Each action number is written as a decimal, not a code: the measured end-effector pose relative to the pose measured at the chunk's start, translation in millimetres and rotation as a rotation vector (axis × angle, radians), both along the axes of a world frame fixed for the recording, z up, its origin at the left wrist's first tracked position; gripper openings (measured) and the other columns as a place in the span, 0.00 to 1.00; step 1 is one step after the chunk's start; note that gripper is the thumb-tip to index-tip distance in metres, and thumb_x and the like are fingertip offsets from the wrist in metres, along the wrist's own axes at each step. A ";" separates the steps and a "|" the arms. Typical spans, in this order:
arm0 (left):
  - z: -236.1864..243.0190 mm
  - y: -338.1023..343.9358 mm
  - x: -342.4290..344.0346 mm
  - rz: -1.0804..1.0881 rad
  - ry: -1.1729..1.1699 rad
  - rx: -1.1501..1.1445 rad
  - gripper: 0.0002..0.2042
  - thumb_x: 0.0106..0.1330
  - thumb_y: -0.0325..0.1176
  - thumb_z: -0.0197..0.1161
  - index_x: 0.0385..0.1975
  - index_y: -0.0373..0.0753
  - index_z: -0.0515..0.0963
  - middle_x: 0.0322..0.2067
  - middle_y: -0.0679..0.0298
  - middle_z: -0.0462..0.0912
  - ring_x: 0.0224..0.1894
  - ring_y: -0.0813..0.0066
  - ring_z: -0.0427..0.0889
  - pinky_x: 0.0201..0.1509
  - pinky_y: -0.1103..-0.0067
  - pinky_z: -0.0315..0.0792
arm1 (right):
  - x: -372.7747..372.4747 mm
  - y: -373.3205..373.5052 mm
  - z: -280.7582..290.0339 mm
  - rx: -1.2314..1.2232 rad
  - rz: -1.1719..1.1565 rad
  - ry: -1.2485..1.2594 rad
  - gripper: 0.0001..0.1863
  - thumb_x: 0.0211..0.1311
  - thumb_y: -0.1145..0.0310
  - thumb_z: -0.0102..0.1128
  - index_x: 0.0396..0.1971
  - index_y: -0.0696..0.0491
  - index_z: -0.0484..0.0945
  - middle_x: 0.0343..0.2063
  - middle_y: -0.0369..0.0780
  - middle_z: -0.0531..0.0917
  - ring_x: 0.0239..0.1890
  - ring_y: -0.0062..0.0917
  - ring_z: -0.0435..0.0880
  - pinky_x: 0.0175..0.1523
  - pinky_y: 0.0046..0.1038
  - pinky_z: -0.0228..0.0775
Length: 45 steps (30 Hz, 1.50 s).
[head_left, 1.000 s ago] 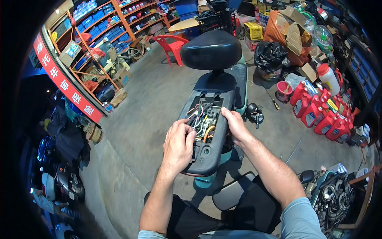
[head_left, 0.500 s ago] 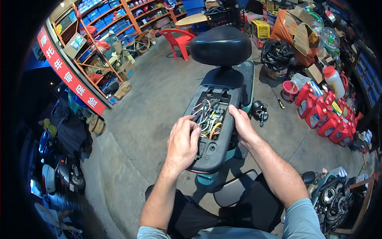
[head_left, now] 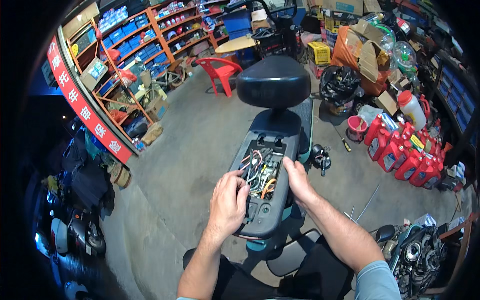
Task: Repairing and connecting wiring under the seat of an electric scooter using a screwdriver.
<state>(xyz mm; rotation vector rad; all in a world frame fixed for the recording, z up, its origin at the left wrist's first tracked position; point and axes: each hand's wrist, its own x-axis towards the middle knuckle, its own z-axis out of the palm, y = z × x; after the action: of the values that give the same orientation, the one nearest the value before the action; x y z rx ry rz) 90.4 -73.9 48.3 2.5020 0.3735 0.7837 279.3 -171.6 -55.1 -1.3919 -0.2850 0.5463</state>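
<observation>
In front of me stands an electric scooter, its grey rear body [head_left: 262, 220] opened at a long compartment. A tangle of wires [head_left: 256, 172] in black, white, red and orange fills that opening. My left hand [head_left: 228, 200] lies over the compartment's left edge, fingers bent and closed at the wires along that side; its fingertips are partly hidden. My right hand [head_left: 301, 182] grips the right side of the rear body, thumb on top and the other fingers out of sight down the side. Beyond the opening rises the black padded seat [head_left: 273, 82].
Red jugs [head_left: 405, 157] crowd the floor at right, beside a pink bucket [head_left: 356, 128] and a screwdriver [head_left: 346, 144]. A grey panel [head_left: 292, 254] lies by my legs. An engine part [head_left: 417, 250] stands lower right. Farther off are a red chair [head_left: 218, 75] and orange shelves [head_left: 145, 45].
The whole view has tilted up, so the scooter and shop sit lower in the picture. Both hands keep nearly the same places on the scooter; the wires have shifted slightly.
</observation>
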 end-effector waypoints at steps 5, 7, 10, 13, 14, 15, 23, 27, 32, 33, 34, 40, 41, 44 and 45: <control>-1.7 -2.3 -2.6 -0.006 0.012 -0.007 0.04 0.69 0.26 0.59 0.37 0.32 0.73 0.51 0.49 0.79 0.55 0.52 0.79 0.59 0.67 0.71 | -5.7 -1.4 -1.0 -0.028 -0.010 -0.003 0.33 0.72 0.45 0.51 0.51 0.67 0.74 0.49 0.53 0.82 0.51 0.36 0.82 0.56 0.36 0.72; -1.3 -3.1 -2.4 -0.008 0.000 0.003 0.04 0.69 0.27 0.59 0.37 0.32 0.73 0.51 0.49 0.79 0.55 0.53 0.79 0.59 0.67 0.71 | -5.3 -1.1 -0.8 -0.046 -0.020 -0.010 0.33 0.72 0.45 0.51 0.51 0.67 0.73 0.49 0.54 0.82 0.52 0.37 0.82 0.56 0.37 0.72; -2.7 -2.5 -3.0 -0.003 -0.010 0.018 0.04 0.69 0.26 0.59 0.36 0.32 0.73 0.50 0.48 0.79 0.55 0.53 0.79 0.58 0.67 0.71 | -8.3 1.9 -0.8 -0.073 -0.064 -0.061 0.30 0.74 0.49 0.50 0.51 0.67 0.74 0.44 0.47 0.82 0.44 0.28 0.82 0.51 0.33 0.75; -1.7 -0.1 -5.5 0.010 0.021 -0.043 0.04 0.68 0.28 0.60 0.37 0.35 0.74 0.53 0.50 0.79 0.57 0.50 0.78 0.61 0.62 0.70 | -13.3 0.4 6.6 -0.102 -0.032 -0.042 0.34 0.72 0.43 0.51 0.49 0.66 0.73 0.47 0.57 0.82 0.52 0.43 0.83 0.58 0.39 0.71; -1.6 0.3 -6.1 0.006 0.019 -0.038 0.04 0.68 0.28 0.60 0.37 0.35 0.74 0.53 0.50 0.79 0.57 0.50 0.78 0.61 0.62 0.70 | -13.4 1.6 5.5 -0.098 -0.036 -0.043 0.34 0.72 0.43 0.51 0.49 0.66 0.73 0.47 0.57 0.82 0.52 0.43 0.83 0.58 0.39 0.71; -1.8 0.6 -6.4 0.007 0.005 -0.021 0.04 0.68 0.27 0.60 0.36 0.33 0.74 0.51 0.49 0.79 0.55 0.52 0.79 0.59 0.65 0.71 | -12.8 3.4 3.4 -0.114 -0.037 -0.050 0.33 0.73 0.43 0.51 0.49 0.66 0.73 0.47 0.58 0.82 0.52 0.44 0.83 0.58 0.40 0.71; -4.1 5.5 -5.1 0.025 0.019 -0.080 0.04 0.67 0.26 0.60 0.36 0.34 0.74 0.53 0.49 0.80 0.55 0.52 0.79 0.60 0.63 0.71 | -12.5 3.2 11.9 -0.129 0.011 -0.058 0.33 0.73 0.43 0.50 0.49 0.66 0.71 0.48 0.58 0.81 0.53 0.42 0.82 0.58 0.39 0.71; -5.6 10.3 -3.5 0.017 0.011 -0.084 0.04 0.67 0.26 0.60 0.36 0.33 0.74 0.52 0.48 0.79 0.56 0.52 0.79 0.60 0.64 0.71 | -8.0 7.8 9.3 -0.097 0.045 -0.038 0.33 0.73 0.44 0.50 0.49 0.67 0.71 0.48 0.57 0.81 0.54 0.41 0.81 0.60 0.38 0.70; -7.7 19.8 -9.7 0.040 0.020 -0.110 0.04 0.68 0.26 0.59 0.36 0.32 0.74 0.51 0.47 0.79 0.56 0.52 0.79 0.60 0.65 0.72 | -12.4 12.0 16.4 -0.085 0.081 -0.065 0.34 0.72 0.44 0.52 0.48 0.67 0.70 0.42 0.53 0.81 0.41 0.35 0.84 0.43 0.35 0.76; -10.6 23.5 -8.0 0.049 0.034 -0.126 0.04 0.68 0.27 0.59 0.36 0.32 0.74 0.51 0.48 0.79 0.55 0.52 0.79 0.59 0.66 0.72 | -12.7 11.6 19.5 -0.102 0.122 -0.020 0.34 0.72 0.43 0.53 0.48 0.66 0.70 0.39 0.51 0.81 0.35 0.33 0.84 0.36 0.34 0.77; -10.6 24.2 -9.5 0.048 0.030 -0.125 0.04 0.68 0.27 0.59 0.36 0.32 0.74 0.51 0.48 0.79 0.55 0.52 0.79 0.59 0.66 0.72 | -12.6 13.2 17.2 -0.101 0.121 -0.024 0.34 0.72 0.43 0.53 0.48 0.66 0.70 0.39 0.51 0.81 0.35 0.33 0.84 0.36 0.34 0.77; -17.0 40.5 -18.0 0.038 0.003 -0.166 0.06 0.70 0.29 0.59 0.35 0.32 0.74 0.51 0.48 0.80 0.51 0.56 0.81 0.57 0.69 0.72 | -15.2 28.1 7.9 -0.045 0.134 -0.028 0.33 0.70 0.43 0.55 0.46 0.65 0.70 0.34 0.47 0.80 0.28 0.28 0.82 0.26 0.30 0.73; -17.3 41.5 -18.4 0.040 0.000 -0.168 0.06 0.70 0.29 0.59 0.35 0.32 0.74 0.51 0.48 0.80 0.51 0.56 0.81 0.57 0.69 0.72 | -15.4 29.3 7.3 -0.032 0.131 -0.027 0.32 0.70 0.43 0.55 0.45 0.64 0.70 0.34 0.47 0.80 0.28 0.28 0.82 0.26 0.30 0.73; -16.5 43.7 -18.8 0.038 -0.001 -0.196 0.06 0.70 0.29 0.59 0.35 0.32 0.74 0.52 0.50 0.80 0.50 0.57 0.81 0.56 0.70 0.72 | -16.4 27.8 13.7 -0.027 0.134 -0.025 0.32 0.70 0.43 0.55 0.45 0.64 0.70 0.33 0.46 0.80 0.27 0.28 0.81 0.26 0.29 0.73; -14.7 42.8 -18.9 0.044 0.000 -0.207 0.06 0.70 0.29 0.59 0.35 0.32 0.74 0.52 0.50 0.80 0.50 0.58 0.81 0.55 0.70 0.72 | -17.0 26.5 15.7 -0.033 0.137 -0.024 0.32 0.70 0.43 0.55 0.45 0.64 0.70 0.34 0.45 0.80 0.27 0.28 0.81 0.26 0.29 0.73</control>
<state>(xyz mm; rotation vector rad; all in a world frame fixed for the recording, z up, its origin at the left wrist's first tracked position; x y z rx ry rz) 71.5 -31.1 33.6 2.3071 0.4853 0.7234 262.3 -145.1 -39.4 -1.4182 -0.3945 0.6503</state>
